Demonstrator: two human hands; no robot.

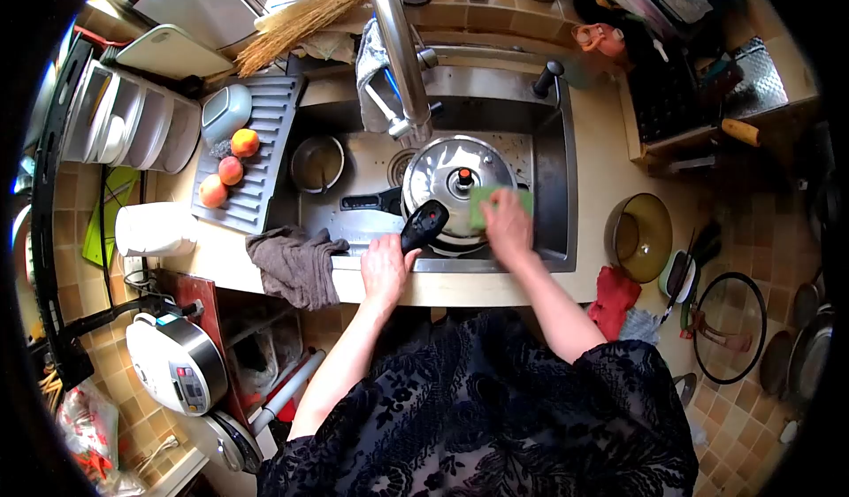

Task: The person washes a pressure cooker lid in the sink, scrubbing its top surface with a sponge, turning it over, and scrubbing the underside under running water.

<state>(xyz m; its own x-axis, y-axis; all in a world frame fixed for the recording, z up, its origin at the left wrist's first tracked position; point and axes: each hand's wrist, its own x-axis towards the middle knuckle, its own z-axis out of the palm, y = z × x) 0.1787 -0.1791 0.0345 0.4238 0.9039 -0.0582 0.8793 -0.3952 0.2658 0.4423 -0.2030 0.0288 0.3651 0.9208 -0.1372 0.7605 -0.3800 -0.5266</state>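
Observation:
A shiny pressure cooker lid point(439, 163) with an orange-tipped knob sits in the steel sink point(555, 143). My left hand point(384, 265) is closed around the end of its black handle point(425, 222), at the sink's front edge. On the lid's right side, my right hand point(510, 227) presses a green scouring pad point(483, 203), its fingers slightly blurred. Another black handle point(371, 202) sticks out to the left from under the lid. A small metal pot point(317, 164) rests in the sink's left part, below the faucet point(398, 46).
Left of the sink, a grey drying rack point(252, 165) bears peaches point(231, 171) and a bowl point(226, 112). A brown cloth point(294, 265) drapes over the counter's front edge. To the right stand an amber glass bowl point(630, 232) and a red cloth point(615, 301).

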